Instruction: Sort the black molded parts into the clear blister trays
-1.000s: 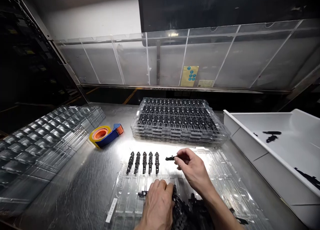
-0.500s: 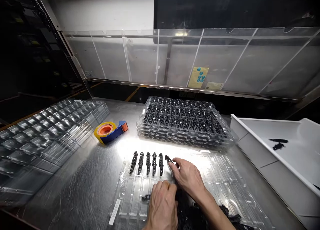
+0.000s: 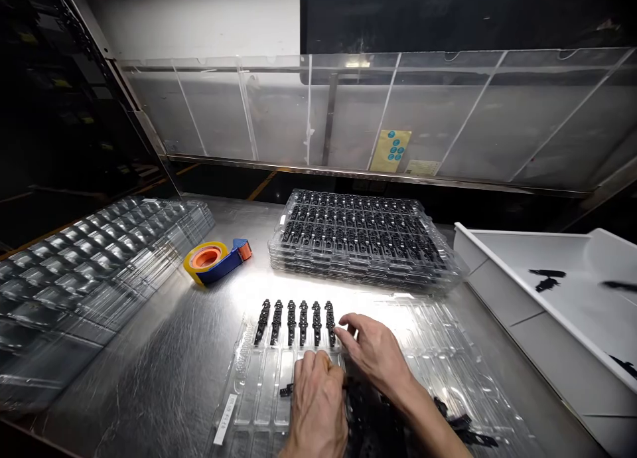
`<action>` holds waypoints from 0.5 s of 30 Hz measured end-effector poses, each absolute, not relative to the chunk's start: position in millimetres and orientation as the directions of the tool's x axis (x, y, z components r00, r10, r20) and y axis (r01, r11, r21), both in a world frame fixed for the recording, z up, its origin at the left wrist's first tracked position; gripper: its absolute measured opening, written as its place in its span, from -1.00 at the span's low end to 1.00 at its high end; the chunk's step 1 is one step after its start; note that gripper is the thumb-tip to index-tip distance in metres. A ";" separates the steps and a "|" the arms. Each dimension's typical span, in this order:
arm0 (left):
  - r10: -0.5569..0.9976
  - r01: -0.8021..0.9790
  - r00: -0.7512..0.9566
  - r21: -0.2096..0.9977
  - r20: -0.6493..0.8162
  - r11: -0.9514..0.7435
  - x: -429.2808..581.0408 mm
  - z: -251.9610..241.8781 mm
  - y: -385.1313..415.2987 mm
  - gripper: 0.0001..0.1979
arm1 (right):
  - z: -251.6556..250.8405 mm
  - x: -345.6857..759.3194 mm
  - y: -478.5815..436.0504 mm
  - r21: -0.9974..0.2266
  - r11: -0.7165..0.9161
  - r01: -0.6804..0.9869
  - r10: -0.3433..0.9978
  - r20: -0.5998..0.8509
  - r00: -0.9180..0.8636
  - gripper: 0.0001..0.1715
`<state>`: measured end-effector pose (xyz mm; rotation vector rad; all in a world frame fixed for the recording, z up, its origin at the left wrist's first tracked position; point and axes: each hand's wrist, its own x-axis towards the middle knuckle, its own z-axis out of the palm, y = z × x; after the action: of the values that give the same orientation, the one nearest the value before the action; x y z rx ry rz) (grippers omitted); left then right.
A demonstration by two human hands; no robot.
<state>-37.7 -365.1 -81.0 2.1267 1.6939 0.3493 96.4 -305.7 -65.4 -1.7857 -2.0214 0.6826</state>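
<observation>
While six black strips (image 3: 291, 323) lie side by side in the clear tray's far-left slots, the right hand (image 3: 375, 352) is just right of the last, thumb and fingertips parted.

Strips look light, stiff, perhaps brittle at the thin ends; best pinched mid-length by the long edges. Left hand (image 3: 318, 395) curled palm-down, a strip end (image 3: 286, 390) poking out leftward; grip can't be told. Dark pile (image 3: 363, 411) between the arms: blurred, partly hidden, cut off at the near edge.

L. hand (image 3: 318, 401) — bare, w/ a broad back, rounded knuckles and creased skin over the finger joints. R. hand (image 3: 375, 352) — likewise bare, w/ a slim thumb and tapering fingers. R. forearm (image 3: 430, 415): bare fr. wrist to lower edge of view, narrow at the wrist, thicker toward the elbow. Finer detail is blurred.
</observation>
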 end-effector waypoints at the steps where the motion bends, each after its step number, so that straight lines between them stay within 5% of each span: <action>1: 0.974 0.857 0.224 0.483 -0.032 -0.181 -39.9 -79.1 -364.8 -0.76 | -61.6 103.0 -313.8 -0.632 0.089 0.770 0.983 -0.067 -0.169 -0.68; 6: 0.980 0.701 0.199 0.695 0.022 -0.158 -49.0 -71.7 -364.1 -0.81 | -52.0 127.8 -352.7 -0.875 0.029 0.483 0.922 -0.163 -0.350 -0.73; 10: 0.942 0.551 0.283 0.774 0.179 -0.313 -44.5 -69.5 -363.0 -0.79 | -53.1 127.6 -361.4 -0.958 -0.046 0.285 0.943 -0.136 -0.304 -0.75; 15: 0.935 0.652 0.186 0.673 0.304 -0.348 -51.5 -68.7 -355.7 -0.81 | -41.8 125.7 -349.2 -0.897 0.162 0.411 0.983 0.111 -0.146 -0.71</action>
<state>-51.5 -355.7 -68.7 2.0748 1.4912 0.9756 125.7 -349.2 -41.8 -1.3487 -1.6792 0.9511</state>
